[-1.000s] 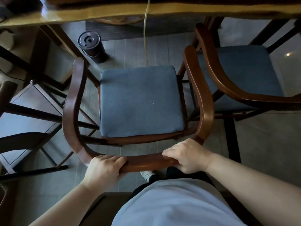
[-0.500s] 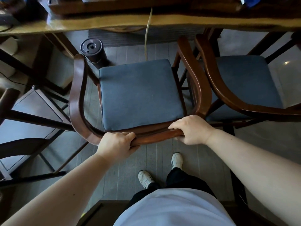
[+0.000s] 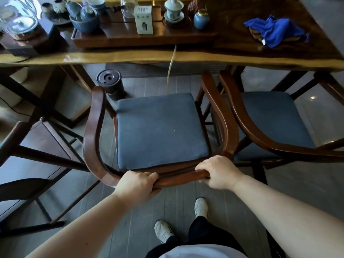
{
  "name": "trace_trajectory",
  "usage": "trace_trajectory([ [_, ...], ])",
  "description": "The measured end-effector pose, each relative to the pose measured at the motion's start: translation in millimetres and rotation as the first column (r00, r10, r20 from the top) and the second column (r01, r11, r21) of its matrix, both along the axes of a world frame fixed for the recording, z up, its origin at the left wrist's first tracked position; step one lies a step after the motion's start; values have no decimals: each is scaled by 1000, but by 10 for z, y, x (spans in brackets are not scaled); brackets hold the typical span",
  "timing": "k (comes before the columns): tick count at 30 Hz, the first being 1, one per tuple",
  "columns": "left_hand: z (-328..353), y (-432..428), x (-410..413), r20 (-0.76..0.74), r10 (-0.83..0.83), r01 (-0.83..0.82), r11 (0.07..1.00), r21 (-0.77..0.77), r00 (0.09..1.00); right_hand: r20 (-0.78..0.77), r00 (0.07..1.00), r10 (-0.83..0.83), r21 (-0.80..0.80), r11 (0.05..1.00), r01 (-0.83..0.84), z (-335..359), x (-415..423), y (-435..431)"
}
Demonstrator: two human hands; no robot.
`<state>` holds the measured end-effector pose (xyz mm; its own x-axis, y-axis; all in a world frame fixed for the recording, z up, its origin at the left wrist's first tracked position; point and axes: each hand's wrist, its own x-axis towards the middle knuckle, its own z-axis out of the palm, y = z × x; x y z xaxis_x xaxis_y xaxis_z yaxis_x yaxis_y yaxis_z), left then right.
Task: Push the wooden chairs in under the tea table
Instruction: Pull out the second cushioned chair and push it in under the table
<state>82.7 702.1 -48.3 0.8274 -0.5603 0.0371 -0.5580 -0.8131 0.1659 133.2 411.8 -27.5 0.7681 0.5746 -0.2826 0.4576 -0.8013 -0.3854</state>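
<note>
I am wrapping my left hand (image 3: 136,186) and my right hand (image 3: 218,172) around the curved back rail of the wooden chair (image 3: 93,127) at the center of the frame, each grip closed tight on the rail. Its blue seat cushion (image 3: 160,130) is lying just below the edge of the tea tabletop (image 3: 223,54) running across the top of the frame. A 2nd wooden chair (image 3: 242,116) is standing just beside it at the right, armrests nearly touching.
</note>
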Motion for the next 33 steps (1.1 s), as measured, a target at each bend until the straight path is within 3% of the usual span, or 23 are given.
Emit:
trace_trajectory([
  [11,134,522,264,-64,60,-51,990,132,996,61,997,-55,57,997,51,-137,-94,489],
  [22,212,531,265,-128,101,-105,994,-29,987,66,994,91,147,984,-100,-333,16,359],
  [26,182,688,290,-182,58,-54,998,23,982,58,997,59,170,983,-69,-318,16,362],
  [33,125,955,380,-170,-24,19,999,-30,985,78,996,-32,156,988,19,-200,-57,446],
])
